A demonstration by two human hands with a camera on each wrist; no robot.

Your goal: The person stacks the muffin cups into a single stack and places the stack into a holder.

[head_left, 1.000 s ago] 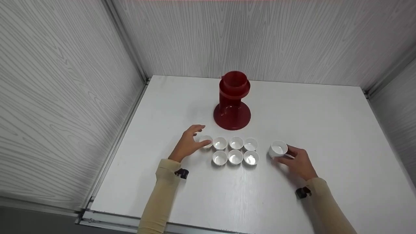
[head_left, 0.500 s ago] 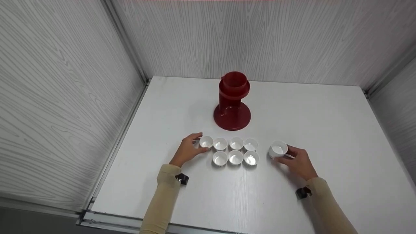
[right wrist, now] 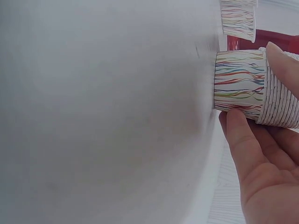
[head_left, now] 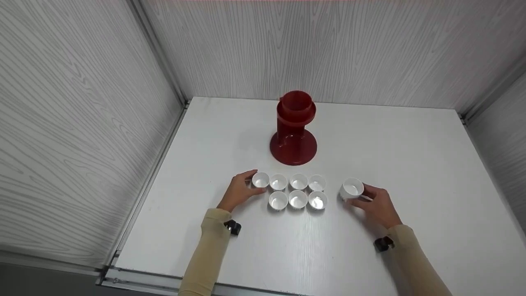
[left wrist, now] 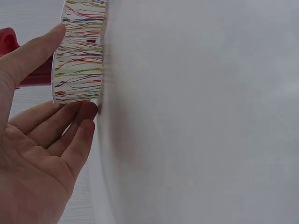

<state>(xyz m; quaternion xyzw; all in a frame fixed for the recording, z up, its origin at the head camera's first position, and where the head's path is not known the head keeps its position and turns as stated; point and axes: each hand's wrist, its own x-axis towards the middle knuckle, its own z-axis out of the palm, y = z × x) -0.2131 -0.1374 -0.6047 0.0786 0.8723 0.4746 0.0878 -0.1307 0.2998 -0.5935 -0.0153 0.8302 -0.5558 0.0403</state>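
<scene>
My left hand (head_left: 239,191) is at the leftmost paper cup (head_left: 261,181) of the back row, thumb on its near side and fingers round the far side. In the left wrist view that cup (left wrist: 79,74) shows a white wall with coloured wavy lines, and the thumb touches it near the rim. On the right, my right hand (head_left: 380,205) grips a nested stack of paper cups (head_left: 351,189) that stands upright on the table. Several stacked rims of this cup stack (right wrist: 280,102) show in the right wrist view, between thumb and fingers.
Several more white paper cups (head_left: 298,199) stand mouth up in two rows between the hands. Behind them rises a red plastic stand (head_left: 293,148) with a round base and a cup-shaped top. Grey wood-grain walls (head_left: 263,49) enclose the white table (head_left: 230,123) at the back and sides.
My left hand has come down toward me and closed its thumb and fingers about the leftmost cup. The right hand and its stack have stayed put.
</scene>
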